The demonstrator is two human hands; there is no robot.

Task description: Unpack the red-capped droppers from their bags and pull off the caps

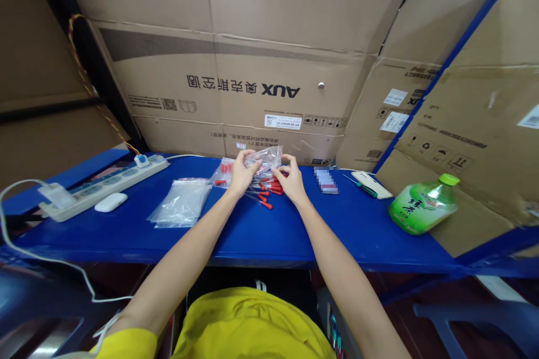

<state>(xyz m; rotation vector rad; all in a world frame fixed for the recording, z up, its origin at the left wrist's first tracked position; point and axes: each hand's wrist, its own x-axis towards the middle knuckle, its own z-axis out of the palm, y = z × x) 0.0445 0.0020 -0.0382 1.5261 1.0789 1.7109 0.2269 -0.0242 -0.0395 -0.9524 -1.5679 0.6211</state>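
A clear plastic bag (pixel 270 155) is held up between my two hands over the blue table. My left hand (pixel 241 175) pinches its left side, and the fingers of my right hand (pixel 292 178) close on its right edge. Below them lies a loose pile of thin sticks with red ends (pixel 274 186); their exact kind is too small to tell. Just left of my left hand, another clear bag (pixel 223 168) shows red-ended pieces inside. A stack of flat clear bags (pixel 181 202) rests farther left.
On the left are a white power strip (pixel 112 182), a white earphone case (pixel 110 202) and a cable. A phone (pixel 325 180), a green screwdriver (pixel 366 188), a pale flat object (pixel 374 184) and a green bottle (pixel 423 207) lie right. Cardboard walls (pixel 252 45) enclose the table (pixel 269 235).
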